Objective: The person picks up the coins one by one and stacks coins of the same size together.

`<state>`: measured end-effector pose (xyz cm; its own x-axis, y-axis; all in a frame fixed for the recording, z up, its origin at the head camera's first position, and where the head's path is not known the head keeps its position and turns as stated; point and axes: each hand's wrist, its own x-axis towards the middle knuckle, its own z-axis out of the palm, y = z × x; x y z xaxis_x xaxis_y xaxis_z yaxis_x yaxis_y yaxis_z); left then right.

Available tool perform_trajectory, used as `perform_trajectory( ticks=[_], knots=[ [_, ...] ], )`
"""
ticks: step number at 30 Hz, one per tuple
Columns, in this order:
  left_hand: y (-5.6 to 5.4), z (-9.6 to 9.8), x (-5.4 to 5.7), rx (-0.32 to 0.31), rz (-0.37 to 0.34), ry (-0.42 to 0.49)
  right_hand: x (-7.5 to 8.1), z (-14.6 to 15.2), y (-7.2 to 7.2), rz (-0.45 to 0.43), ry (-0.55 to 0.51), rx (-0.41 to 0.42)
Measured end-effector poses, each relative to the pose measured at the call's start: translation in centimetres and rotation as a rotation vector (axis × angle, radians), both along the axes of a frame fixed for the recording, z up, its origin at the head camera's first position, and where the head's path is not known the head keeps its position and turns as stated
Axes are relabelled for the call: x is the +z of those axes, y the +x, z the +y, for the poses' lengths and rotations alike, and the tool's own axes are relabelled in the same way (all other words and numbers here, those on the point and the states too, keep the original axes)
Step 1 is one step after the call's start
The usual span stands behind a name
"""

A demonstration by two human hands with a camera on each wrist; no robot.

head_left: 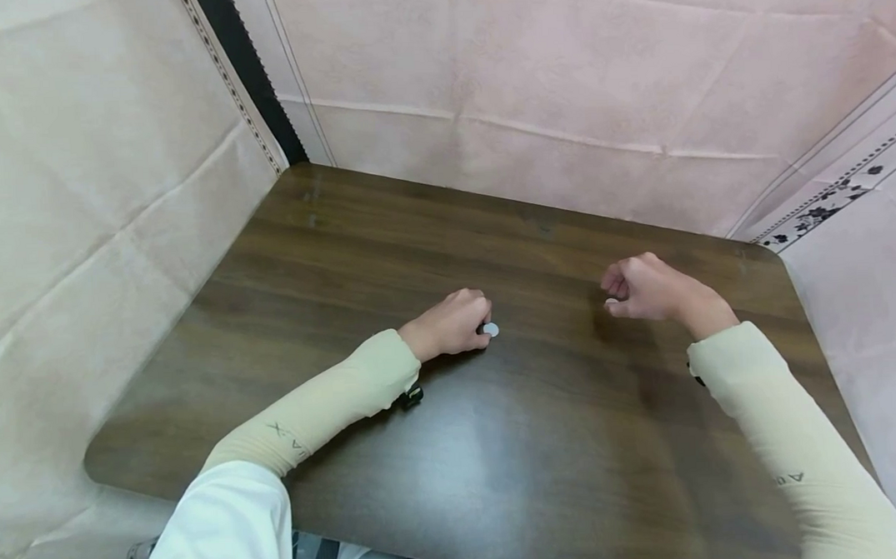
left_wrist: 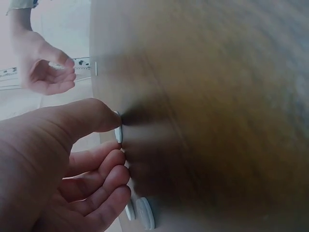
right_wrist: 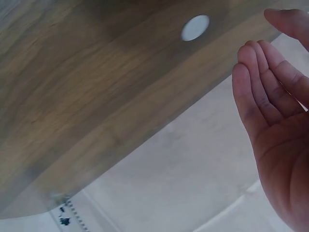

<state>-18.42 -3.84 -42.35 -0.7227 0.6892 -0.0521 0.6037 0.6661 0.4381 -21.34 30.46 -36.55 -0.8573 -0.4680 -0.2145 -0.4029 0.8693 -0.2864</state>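
My left hand [head_left: 453, 323] is low over the table, thumb and index finger pinching a small white disc [left_wrist: 118, 128] by its edges. In the head view this disc shows just beyond the fingertips. Below the curled fingers in the left wrist view lie a round white disc [left_wrist: 145, 213] and another disc [left_wrist: 129, 211], both hidden by the hand in the head view. Further right, my right hand [head_left: 647, 289] hovers with fingers loosely bent and thumb apart. A white disc [right_wrist: 195, 27] lies on the table near its fingertips, clear of them in the right wrist view.
The brown wooden table [head_left: 455, 446] has rounded corners. A pale cloth [head_left: 530, 84] hangs along its far edge, and more cloth hangs at the left and right sides. A small black device [head_left: 411, 396] sits under the left wrist.
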Motion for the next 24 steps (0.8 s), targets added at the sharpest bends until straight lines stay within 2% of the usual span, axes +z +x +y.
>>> perform_trajectory(
  ticks=[8, 16, 24],
  knots=[
    [0.0, 0.0, 0.0, -0.007, 0.01, 0.004, -1.4, 2.1, -0.4, -0.02, 0.006, -0.041],
    [-0.1, 0.0, -0.1, -0.002, 0.003, 0.001, -3.2, 2.9, -0.8, -0.034, -0.015, -0.038],
    [-0.1, 0.0, 0.0, -0.004, 0.0, 0.004, -3.2, 3.1, -1.6, -0.067, -0.021, -0.058]
  ],
)
